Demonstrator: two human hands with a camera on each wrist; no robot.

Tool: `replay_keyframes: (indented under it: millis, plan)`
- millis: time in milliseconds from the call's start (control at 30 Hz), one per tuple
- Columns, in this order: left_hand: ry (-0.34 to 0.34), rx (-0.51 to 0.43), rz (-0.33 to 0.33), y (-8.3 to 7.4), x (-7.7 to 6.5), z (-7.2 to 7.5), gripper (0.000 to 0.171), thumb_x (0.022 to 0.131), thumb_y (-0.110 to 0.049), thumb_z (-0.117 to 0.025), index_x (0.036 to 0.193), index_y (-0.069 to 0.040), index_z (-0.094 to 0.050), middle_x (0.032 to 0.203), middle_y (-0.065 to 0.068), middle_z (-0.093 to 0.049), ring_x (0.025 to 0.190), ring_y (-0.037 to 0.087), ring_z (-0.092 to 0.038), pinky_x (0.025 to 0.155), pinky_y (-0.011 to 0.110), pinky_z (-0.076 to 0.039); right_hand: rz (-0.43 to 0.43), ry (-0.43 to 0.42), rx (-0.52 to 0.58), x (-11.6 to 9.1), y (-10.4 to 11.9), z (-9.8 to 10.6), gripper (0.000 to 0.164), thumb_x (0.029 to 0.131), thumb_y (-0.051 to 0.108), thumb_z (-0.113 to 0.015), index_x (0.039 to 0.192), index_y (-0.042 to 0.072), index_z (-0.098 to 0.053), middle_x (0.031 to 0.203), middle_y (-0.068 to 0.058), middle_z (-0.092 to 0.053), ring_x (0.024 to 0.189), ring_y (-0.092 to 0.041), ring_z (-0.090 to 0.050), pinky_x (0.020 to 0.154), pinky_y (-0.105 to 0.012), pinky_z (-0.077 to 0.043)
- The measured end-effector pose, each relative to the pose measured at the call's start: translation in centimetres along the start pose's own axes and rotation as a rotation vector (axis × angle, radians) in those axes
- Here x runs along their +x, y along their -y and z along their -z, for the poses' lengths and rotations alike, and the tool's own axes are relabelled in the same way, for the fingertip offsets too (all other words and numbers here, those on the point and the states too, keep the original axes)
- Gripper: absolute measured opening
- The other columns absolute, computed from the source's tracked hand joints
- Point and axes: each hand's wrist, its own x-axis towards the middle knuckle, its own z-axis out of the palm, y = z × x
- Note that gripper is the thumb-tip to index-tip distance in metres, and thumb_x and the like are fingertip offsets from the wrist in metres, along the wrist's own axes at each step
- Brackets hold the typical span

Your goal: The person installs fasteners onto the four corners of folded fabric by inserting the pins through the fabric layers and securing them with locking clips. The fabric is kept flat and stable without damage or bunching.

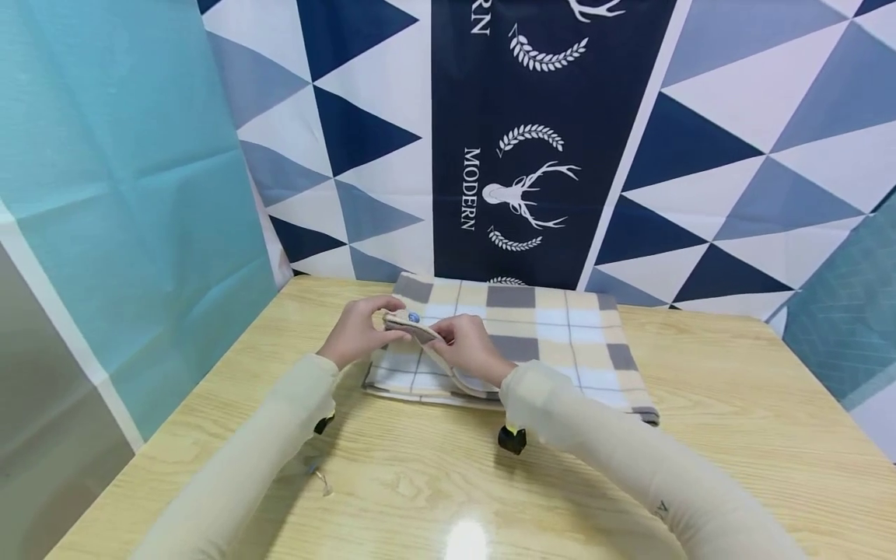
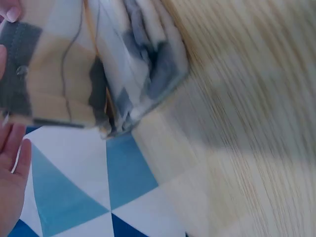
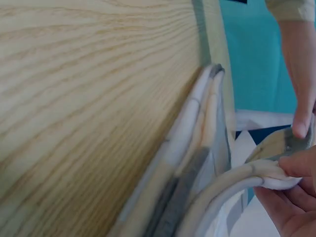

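A folded plaid blanket [image 1: 581, 330] in beige, white and grey lies at the back of the table. Its near left flap is lifted and stands up between both hands. My left hand [image 1: 358, 330] holds the flap's corner, index finger above and thumb below. Close to those fingertips, a small round blue thing [image 1: 414, 317] shows at the corner. My right hand [image 1: 467, 346] pinches the flap's edge a little further right. In the right wrist view, the right thumb and fingers [image 3: 296, 165] grip the rolled border. The left wrist view shows a small clear snap-like spot [image 2: 21, 70] on the grey border.
A small thin thing with a blue end [image 1: 320, 478] lies on the wooden table [image 1: 420, 474], below the left forearm. Behind the table hangs a patterned cloth [image 1: 371, 155] with triangles and deer heads. A turquoise curtain [image 1: 140, 194] stands along the left side.
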Motion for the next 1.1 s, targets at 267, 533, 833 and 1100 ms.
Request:
replay_keyframes:
  millis: [267, 533, 833, 1100]
  plan:
    - [0.090, 0.053, 0.055, 0.9, -2.2, 2.1, 0.073, 0.078, -0.024, -0.080, 0.140, -0.006, -0.046, 0.143, 0.015, -0.050, 0.133, 0.035, -0.046, 0.109, 0.051, -0.040, -0.040, -0.050, -0.013, 1.1, -1.2, 1.0, 0.015, 0.086, 0.008, -0.067, 0.097, 0.003, -0.076, 0.086, -0.012, -0.076, 0.075, -0.019, -0.072, 0.063, -0.022, -0.057]
    - [0.249, 0.105, -0.010, -0.7, -3.7, 3.8, 0.069, 0.078, -0.026, -0.080, 0.137, -0.008, -0.049, 0.142, 0.012, -0.052, 0.135, 0.032, -0.045, 0.112, 0.049, -0.038, -0.131, -0.156, -0.014, 2.6, -2.9, 4.3, 0.018, 0.084, 0.010, -0.068, 0.099, 0.003, -0.075, 0.089, -0.014, -0.076, 0.079, -0.023, -0.072, 0.063, -0.019, -0.053]
    - [0.464, 0.187, -0.058, -1.1, -7.0, 5.1, 0.061, 0.076, -0.019, -0.081, 0.131, -0.006, -0.056, 0.134, 0.011, -0.059, 0.127, 0.032, -0.053, 0.105, 0.048, -0.045, -0.270, -0.276, -0.055, 3.0, -5.8, 8.6, 0.025, 0.085, 0.017, -0.066, 0.105, 0.004, -0.074, 0.098, -0.015, -0.075, 0.090, -0.028, -0.072, 0.065, -0.018, -0.048]
    - [0.589, 0.114, -0.094, -1.0, -10.1, 5.5, 0.050, 0.070, -0.018, -0.085, 0.115, -0.009, -0.066, 0.116, 0.002, -0.069, 0.111, 0.023, -0.062, 0.095, 0.044, -0.051, -0.374, -0.323, -0.037, 2.9, -8.5, 11.4, 0.031, 0.086, 0.019, -0.065, 0.110, 0.001, -0.071, 0.105, -0.020, -0.072, 0.096, -0.031, -0.070, 0.060, -0.011, -0.043]
